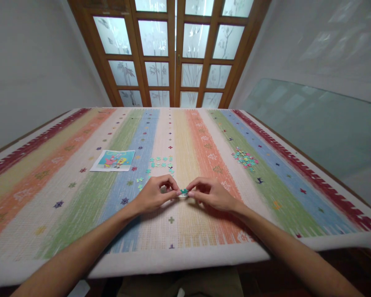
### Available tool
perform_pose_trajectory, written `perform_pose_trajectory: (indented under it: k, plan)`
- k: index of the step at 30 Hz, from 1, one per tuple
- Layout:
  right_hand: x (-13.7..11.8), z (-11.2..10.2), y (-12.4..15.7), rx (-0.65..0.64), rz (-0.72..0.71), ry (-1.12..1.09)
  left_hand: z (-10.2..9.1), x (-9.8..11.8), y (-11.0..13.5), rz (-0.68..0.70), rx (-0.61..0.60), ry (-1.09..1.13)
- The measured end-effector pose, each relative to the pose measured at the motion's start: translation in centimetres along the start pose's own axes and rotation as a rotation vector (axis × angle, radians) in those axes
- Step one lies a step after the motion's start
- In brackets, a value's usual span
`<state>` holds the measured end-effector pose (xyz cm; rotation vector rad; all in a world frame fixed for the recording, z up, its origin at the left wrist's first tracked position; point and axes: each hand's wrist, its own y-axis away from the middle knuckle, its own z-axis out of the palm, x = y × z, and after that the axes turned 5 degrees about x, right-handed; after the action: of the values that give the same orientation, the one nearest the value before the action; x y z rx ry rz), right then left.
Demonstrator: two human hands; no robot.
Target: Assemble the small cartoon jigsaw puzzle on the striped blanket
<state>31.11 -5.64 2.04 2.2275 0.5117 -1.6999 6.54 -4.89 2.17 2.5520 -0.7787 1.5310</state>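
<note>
Between my two hands, low over the striped cloth, a small teal piece made of jigsaw pieces [184,191] is pinched at both ends. My left hand [158,192] grips its left end with thumb and index finger. On its right end, my right hand [210,193] pinches in the same way. Whether it is one piece or two joined is too small to tell. Just beyond my left hand, several light green jigsaw pieces [157,164] lie spread out in loose rows. A picture card [116,160] with cartoon figures lies flat to the left.
A heap of mixed-colour jigsaw pieces [245,159] lies to the right. The striped tablecloth [89,214] covers a wide table whose front edge is close to me. Behind stand wooden doors [174,62] with frosted panes, and a glass panel [315,123] leans at the right wall.
</note>
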Motion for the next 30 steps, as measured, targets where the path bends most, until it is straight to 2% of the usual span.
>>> perform_pose_trajectory:
  k: [3, 10, 13, 15, 19, 22, 26, 30]
  plan:
    - [0.1, 0.1, 0.1, 0.0, 0.011, -0.003, 0.1, -0.1, 0.1, 0.012, -0.016, -0.048]
    - [-0.3, 0.0, 0.1, -0.001, 0.012, -0.041, 0.2, 0.4, 0.0, 0.011, 0.015, 0.068]
    - [-0.3, -0.1, 0.0, 0.031, -0.013, 0.009, -0.2, 0.4, -0.1, 0.023, -0.03, 0.036]
    - [-0.2, -0.5, -0.2, 0.072, -0.04, 0.031, -1.3, 0.0, -0.3, 0.046, -0.059, -0.061]
    - [0.5, -2.2, -0.5, 0.182, -0.026, -0.001, -5.1, -2.5, -1.0, 0.119, 0.117, -0.404]
    - [1.0, -3.7, -0.7, 0.233, 0.014, 0.009, -7.5, -5.1, -1.2, 0.115, 0.14, -0.586]
    - [1.4, -5.3, -1.0, 0.204, 0.072, 0.096, -8.6, -6.9, -1.2, 0.039, 0.084, -0.683]
    - [1.5, -5.9, -1.2, 0.114, 0.077, 0.178, -8.4, -6.6, -1.2, 0.009, 0.092, -0.662]
